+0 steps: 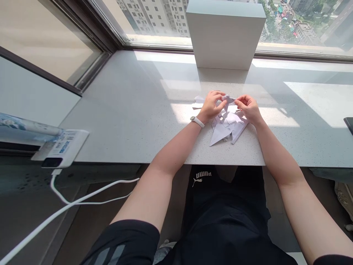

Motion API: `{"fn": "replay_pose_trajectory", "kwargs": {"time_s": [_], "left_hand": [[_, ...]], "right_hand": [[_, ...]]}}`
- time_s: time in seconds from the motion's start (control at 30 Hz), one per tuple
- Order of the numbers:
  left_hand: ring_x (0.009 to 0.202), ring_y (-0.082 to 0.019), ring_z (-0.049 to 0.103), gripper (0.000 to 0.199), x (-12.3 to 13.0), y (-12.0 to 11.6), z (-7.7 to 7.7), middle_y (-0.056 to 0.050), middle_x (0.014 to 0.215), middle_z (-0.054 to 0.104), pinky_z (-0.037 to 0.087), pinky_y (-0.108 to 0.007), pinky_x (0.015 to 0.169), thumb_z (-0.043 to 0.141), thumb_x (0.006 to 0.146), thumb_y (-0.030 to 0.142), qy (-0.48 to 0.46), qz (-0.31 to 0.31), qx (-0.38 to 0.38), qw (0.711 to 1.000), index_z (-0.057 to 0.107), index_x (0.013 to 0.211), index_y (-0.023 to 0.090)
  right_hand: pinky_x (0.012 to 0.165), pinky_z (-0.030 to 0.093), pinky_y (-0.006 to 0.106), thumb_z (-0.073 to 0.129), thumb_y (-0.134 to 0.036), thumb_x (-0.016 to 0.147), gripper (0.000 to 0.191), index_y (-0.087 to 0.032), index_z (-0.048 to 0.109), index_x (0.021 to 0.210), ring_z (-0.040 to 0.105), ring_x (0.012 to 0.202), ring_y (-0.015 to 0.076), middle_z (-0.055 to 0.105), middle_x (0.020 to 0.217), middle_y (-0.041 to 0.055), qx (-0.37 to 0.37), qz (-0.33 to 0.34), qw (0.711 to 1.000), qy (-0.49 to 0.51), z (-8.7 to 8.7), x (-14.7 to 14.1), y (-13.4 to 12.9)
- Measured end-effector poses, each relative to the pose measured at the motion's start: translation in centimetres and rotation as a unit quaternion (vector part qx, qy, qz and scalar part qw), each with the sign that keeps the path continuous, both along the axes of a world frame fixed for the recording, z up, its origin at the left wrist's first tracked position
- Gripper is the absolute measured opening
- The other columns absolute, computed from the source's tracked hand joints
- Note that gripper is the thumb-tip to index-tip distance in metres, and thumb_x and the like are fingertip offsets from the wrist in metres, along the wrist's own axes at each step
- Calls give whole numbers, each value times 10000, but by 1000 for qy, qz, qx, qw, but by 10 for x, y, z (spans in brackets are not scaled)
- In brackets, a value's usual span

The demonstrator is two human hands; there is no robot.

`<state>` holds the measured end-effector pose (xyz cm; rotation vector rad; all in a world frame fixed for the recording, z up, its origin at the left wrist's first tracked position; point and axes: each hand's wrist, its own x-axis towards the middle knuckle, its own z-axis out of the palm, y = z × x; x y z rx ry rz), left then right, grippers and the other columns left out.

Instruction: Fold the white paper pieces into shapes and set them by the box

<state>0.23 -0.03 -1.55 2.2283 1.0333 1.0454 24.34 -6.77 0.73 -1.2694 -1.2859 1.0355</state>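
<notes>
Torn and folded white paper pieces (231,120) lie in a loose pile on the pale speckled counter (132,110). Above the pile's far side, my left hand (213,104) pinches one edge of a small paper piece (228,98). The fingers of my right hand (248,106) are closed on the same piece's right edge. Both hands are close together, with the piece between them. A white watch band (197,121) is on my left wrist.
A white box (226,40) stands upright by the window behind the hands. At the left, a white power bank (66,147) with a cable (56,187) sits at the counter's edge. A dark object (349,124) is at the far right.
</notes>
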Motion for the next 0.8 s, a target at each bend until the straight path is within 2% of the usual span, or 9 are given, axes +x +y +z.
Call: {"fn": "replay_pose_trajectory", "kwargs": {"time_s": [0.07,0.13,0.27,0.37,0.47,0.6,0.7,0.8], "left_hand": [[1503,-361,731,261,-3,6,-3,-141,1489,864,558,-615,1387,738,1190,400,-14,25,-3,1000,738,966,266],[1486,-382,732,258,-8,15,-8,-160,1494,851,555,-651,1384,719,1195,389,-10,76,-18,997,712,968,268],[1600,-496,645,245,-15,33,-24,-217,1519,810,488,-774,1402,749,1159,409,49,158,-54,985,685,970,268],[1589,-534,627,358,-16,39,-36,-230,1390,813,493,-831,1365,751,1163,558,22,164,-33,986,648,959,282],[1508,-513,670,469,-17,40,-43,-207,1270,803,530,-823,1334,730,1159,719,-15,169,8,985,630,982,296],[1525,-502,689,422,-14,34,-35,-200,1259,787,527,-808,1367,701,1202,665,8,178,20,984,652,1022,286],[1602,-488,673,335,-10,27,-25,-198,1351,805,515,-778,1416,710,1222,562,23,153,42,987,676,1056,274],[1638,-472,670,254,-6,21,-19,-190,1460,823,519,-750,1447,750,1204,467,25,129,66,989,689,1060,266]], "right_hand": [[748,651,364,1036,-541,958,408,-280,735,1046,705,881,208,798,1057,63,-12,1,1000,-19,3,0,-2],[692,617,370,1015,-501,985,360,-274,760,1097,689,837,203,811,1111,78,-21,1,998,-61,8,3,-6],[698,536,379,956,-419,1028,241,-256,785,1077,627,784,190,759,969,50,-25,40,984,-174,21,12,-17],[722,462,382,946,-385,1008,212,-253,783,977,554,764,181,654,823,3,-26,100,968,-228,31,16,-25],[723,397,387,956,-421,985,271,-257,767,882,493,738,173,577,757,-21,-28,156,954,-255,38,19,-30],[732,398,394,1021,-462,918,306,-264,788,908,529,757,185,614,800,-13,-23,188,940,-285,44,20,-32],[747,423,400,1048,-470,885,332,-259,794,920,572,782,193,654,840,-4,-34,201,930,-305,42,18,-31],[755,427,405,1008,-454,926,294,-250,802,882,591,795,199,673,834,6,-50,189,928,-318,40,14,-31]]}}
